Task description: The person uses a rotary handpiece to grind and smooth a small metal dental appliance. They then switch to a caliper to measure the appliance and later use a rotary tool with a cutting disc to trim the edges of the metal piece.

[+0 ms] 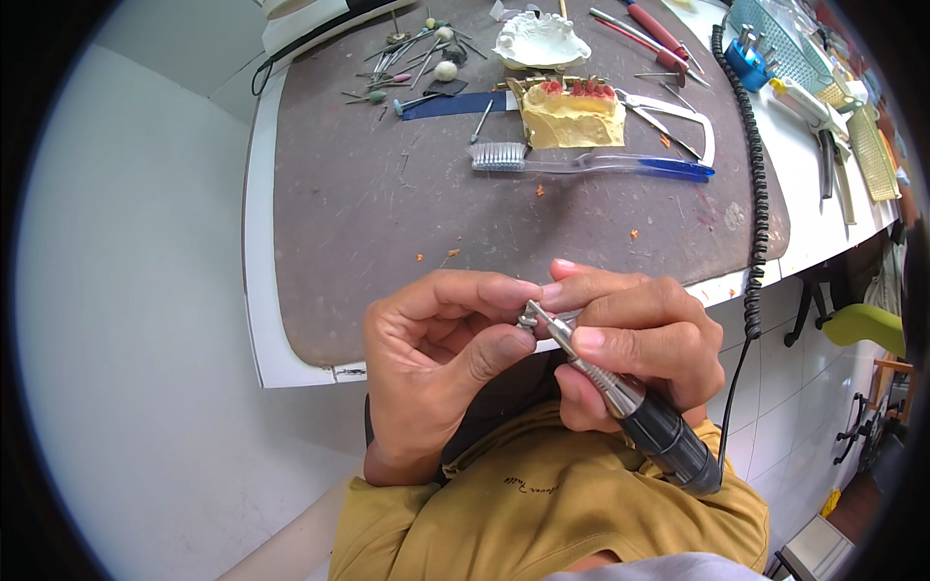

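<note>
Between the thumb and index finger of my left hand (436, 349) is a small silvery metal piece (526, 318), likely a dental casting, though too small to make out fully. My right hand (644, 339) grips a rotary handpiece (620, 392) with a steel nose and black body, held like a pen and slanting up to the left. Its tip meets or nearly meets the metal piece. Both hands are close together over the table's near edge, their fingertips almost touching. A black coiled cord (759, 194) runs along the right side; a thin cable drops to the handpiece's rear.
On the brown mat (349, 223) lie a blue toothbrush (601, 165), a yellow dental model (576, 121) with red parts, a white plaster model (541, 41) and several rotary burs (412, 58). A blue bur holder (749, 60) and baskets (790, 44) stand at the right.
</note>
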`<action>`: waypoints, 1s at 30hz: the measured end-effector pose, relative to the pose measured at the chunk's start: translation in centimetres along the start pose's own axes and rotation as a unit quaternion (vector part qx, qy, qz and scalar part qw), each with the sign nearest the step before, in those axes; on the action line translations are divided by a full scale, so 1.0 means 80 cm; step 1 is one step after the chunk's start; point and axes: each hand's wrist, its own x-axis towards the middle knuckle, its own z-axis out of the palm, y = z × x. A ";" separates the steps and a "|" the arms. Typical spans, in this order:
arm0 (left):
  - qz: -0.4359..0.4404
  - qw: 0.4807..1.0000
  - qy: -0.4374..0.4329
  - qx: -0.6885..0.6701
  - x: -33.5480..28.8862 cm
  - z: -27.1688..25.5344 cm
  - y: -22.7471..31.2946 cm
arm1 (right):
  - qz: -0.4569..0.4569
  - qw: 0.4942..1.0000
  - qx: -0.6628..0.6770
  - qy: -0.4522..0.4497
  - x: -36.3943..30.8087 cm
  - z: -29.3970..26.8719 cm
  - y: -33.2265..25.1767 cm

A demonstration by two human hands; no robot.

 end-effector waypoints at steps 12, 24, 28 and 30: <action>0.004 1.000 -0.007 -0.008 0.000 0.000 0.000 | 0.010 1.000 0.001 0.001 -0.001 0.000 -0.002; 0.009 1.000 -0.011 0.006 0.000 -0.003 -0.002 | -0.004 1.000 -0.004 -0.002 0.000 0.000 0.001; 0.009 1.000 -0.010 0.010 0.000 -0.003 -0.002 | -0.009 1.000 -0.006 -0.003 0.000 -0.001 0.002; 0.011 1.000 -0.011 0.010 0.000 -0.003 -0.002 | -0.010 1.000 -0.006 -0.004 0.000 -0.001 0.002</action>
